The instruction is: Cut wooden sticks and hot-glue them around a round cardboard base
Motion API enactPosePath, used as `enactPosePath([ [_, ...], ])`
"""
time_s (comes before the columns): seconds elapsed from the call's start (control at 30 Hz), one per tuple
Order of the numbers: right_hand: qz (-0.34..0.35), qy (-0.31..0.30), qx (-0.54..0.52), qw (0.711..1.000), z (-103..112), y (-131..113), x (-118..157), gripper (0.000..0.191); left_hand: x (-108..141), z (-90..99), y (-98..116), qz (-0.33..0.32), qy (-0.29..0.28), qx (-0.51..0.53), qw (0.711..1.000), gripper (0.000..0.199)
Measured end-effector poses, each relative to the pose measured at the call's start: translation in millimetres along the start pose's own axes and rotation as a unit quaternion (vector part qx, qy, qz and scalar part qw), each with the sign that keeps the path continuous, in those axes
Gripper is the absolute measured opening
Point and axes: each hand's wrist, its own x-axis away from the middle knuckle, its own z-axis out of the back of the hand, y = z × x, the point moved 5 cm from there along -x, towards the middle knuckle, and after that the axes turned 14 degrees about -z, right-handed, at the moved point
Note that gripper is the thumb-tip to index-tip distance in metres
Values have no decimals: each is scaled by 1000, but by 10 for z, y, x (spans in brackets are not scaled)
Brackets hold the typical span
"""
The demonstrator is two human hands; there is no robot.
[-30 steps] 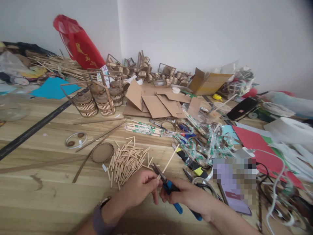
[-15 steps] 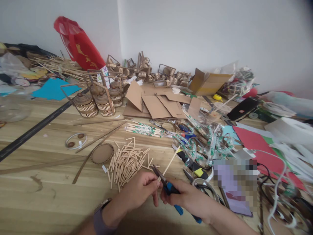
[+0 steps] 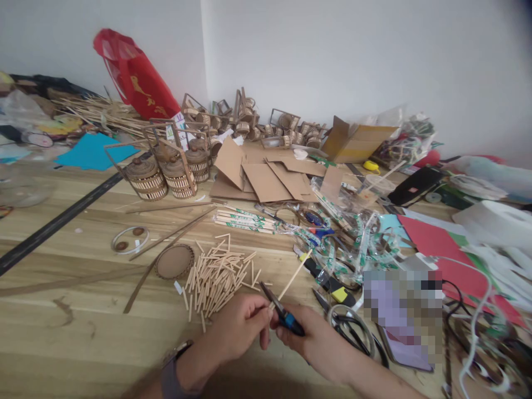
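My left hand pinches the lower end of a thin wooden stick, which slants up to the right. My right hand is closed around the blue and black handles of a pair of shears. The dark blades cross the stick just above my left fingertips; whether they bite into it I cannot tell. Just beyond my left hand lies a loose pile of short cut sticks. Left of the pile is a round cardboard piece with a dark ridged rim.
Behind the pile lie chopsticks in printed wrappers and flat cardboard pieces. Small lidded baskets stand at the back left. A yellow and black cutter, a black-handled tool and a phone lie to the right.
The shears' handles, spread apart earlier, are now squeezed together inside my right hand. The stick's upper end has shifted slightly right. My left hand keeps its pinch.
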Motion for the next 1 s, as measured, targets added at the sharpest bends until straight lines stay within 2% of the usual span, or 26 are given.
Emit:
enactPosePath([
  [0.07, 2, 0, -4, 1000, -4, 36, -24, 8, 2, 1, -30, 0, -1, -2, 1000, 33],
  [0.17, -7, -30, -24, 999, -9, 98, -55, 7, 6, 12, -69, -2, 2, 5, 1000, 35],
  [0.37, -27, -104, -147, 983, -16, 144, -68, 15, 13, 10, -88, -3, 4, 66, 998, 48],
  [0.57, -50, -99, -150, 982, -17, 153, -49, 15, 18, -15, -105, 13, 8, 87, 996, 58],
  [0.8, -55, -91, -131, 986, -7, 186, -49, 17, 10, -71, -127, 35, 27, 220, 974, 54],
  [1.0, -41, -79, -88, 992, -16, 210, -68, 15, -1, -75, -118, 44, 30, 246, 968, 57],
])
